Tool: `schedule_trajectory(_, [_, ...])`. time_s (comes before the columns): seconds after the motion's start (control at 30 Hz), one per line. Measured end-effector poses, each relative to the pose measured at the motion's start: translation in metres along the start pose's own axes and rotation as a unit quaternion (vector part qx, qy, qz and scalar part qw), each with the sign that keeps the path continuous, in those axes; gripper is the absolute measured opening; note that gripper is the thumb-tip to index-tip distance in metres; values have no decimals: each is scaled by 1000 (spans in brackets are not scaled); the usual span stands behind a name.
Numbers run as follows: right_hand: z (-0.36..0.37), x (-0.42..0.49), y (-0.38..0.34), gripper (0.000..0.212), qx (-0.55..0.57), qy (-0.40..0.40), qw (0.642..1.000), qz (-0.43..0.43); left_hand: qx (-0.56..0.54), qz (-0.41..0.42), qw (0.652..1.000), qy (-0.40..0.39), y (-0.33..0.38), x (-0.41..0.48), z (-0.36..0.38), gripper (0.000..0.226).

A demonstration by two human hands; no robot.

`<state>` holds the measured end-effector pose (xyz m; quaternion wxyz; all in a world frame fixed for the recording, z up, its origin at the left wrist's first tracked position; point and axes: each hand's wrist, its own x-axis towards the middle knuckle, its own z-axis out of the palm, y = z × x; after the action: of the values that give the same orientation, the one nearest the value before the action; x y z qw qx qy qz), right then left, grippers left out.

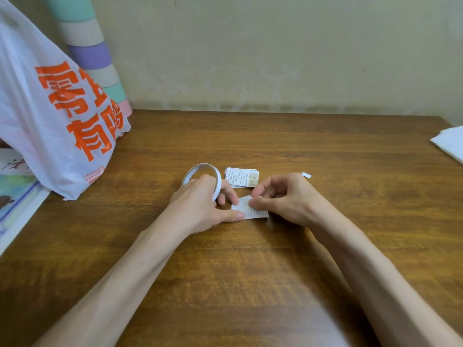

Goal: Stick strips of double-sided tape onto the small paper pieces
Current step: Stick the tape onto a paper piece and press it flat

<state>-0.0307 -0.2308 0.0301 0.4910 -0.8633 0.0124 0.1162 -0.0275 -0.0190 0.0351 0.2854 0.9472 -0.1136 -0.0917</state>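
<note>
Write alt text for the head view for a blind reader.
Two hands work on a small paper piece on a wooden table: the left hand holds a tape roll, the right hand pinches the paper's edge. More paper pieces lie stacked behind.

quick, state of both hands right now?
Left hand: holding the tape roll, thumb on the paper piece.
Right hand: pinching the paper piece's top edge.

Two bare arms of one person, seen from the person's own head height. The left forearm (140, 266) and right forearm (363, 261) are slim and uncovered as far as the view reaches. The left hand (200, 206) and right hand (288, 201) are bare, with short, plain fingernails (240, 216).
</note>
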Motion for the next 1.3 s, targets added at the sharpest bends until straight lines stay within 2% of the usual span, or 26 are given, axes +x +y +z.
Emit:
schedule_trajectory(0.1, [-6, 0, 1, 19, 20, -19, 1000, 9, 9, 3, 1000, -5, 1, 1, 0, 27])
schedule_trajectory(0.27, [-8, 2, 5, 21, 23, 8, 1000, 2, 2, 6, 1000, -13, 2, 0, -1, 26])
schedule_trajectory(0.37, [0, 4, 8, 29, -21, 37, 999, -26, -2, 9, 1000, -14, 1, 0, -1, 26])
schedule_trajectory(0.5, [9, 4, 8, 24, -78, 64, 994, -49, -6, 6, 1000, -13, -1, 1, -1, 29])
schedule_trajectory(0.63, [-1, 4, 8, 28, 34, 41, 998, -26, -2, 2, 1000, -19, 1, 1, -1, 26])
schedule_trajectory(0.7, [-3, 5, 9, 26, 67, 67, 995, -25, 0, 3, 1000, -19, 2, 0, -1, 26])
schedule_trajectory(0.83, [7, 11, 17, 17, -72, 172, 972, -145, -14, 3, 1000, -13, 0, 0, -1, 26])
schedule_trajectory(0.97, [13, 21, 24, 33, -226, 188, 931, -217, -34, 8, 999, -13, -3, -1, -2, 24])
schedule_trajectory(1.17, [14, 26, 28, 20, -273, 201, 900, -273, -50, 15, 999, -11, -5, 1, -2, 21])
schedule_trajectory(1.3, [18, 30, 28, 12, -328, 226, 862, -313, -77, 15, 995, 54, -11, 2, -6, 15])
